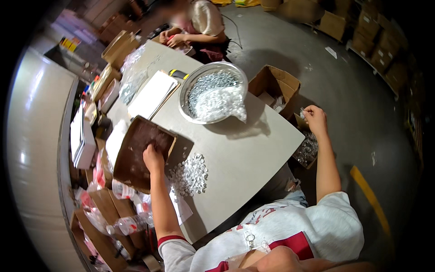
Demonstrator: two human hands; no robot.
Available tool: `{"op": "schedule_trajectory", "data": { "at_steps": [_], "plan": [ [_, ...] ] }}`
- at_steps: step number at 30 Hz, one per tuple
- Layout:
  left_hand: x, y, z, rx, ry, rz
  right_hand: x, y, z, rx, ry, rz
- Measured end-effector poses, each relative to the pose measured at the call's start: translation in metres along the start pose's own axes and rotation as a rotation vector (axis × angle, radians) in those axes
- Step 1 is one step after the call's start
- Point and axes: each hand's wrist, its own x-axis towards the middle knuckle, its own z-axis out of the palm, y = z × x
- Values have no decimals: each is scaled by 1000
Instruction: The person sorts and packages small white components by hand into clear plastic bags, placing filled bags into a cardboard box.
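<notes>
My left hand (154,158) reaches into a shallow cardboard box (129,156) with a dark inside, tilted at the table's left edge. Its fingers are curled together, and whatever they hold is too small to make out. Beside the box lies a loose pile of small white plastic pieces (190,175). Off the table's right side, my right hand (316,119) pinches a small pale piece (302,111). Below it stands an open carton of clear, shiny small parts (306,152). A steel bowl (183,103) on the table holds many small metal parts and a clear plastic bag of pieces (219,102).
White papers (152,96) and a yellow-black handled tool (178,74) lie left of the bowl. Another cardboard box (283,81) stands at the table's right. Across the table a person (206,27) handles something red. Boxes, bottles and bags crowd the left side.
</notes>
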Motion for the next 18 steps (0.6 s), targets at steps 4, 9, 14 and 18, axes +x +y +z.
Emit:
{"op": "schedule_trajectory", "data": {
  "at_steps": [4, 9, 14, 18],
  "plan": [
    [-1, 12, -7, -38, 49, -31, 9, 45, 13, -69, 15, 69],
    [-3, 7, -17, 117, -35, -66, -4, 29, 15, -81, 16, 37],
    [-8, -20, -20, -53, 111, 37, -22, -20, 12, -23, 131, -172],
    [-16, 4, -38, -350, 169, -99, -49, -67, 19, 4, 16, -361]
  ]
}}
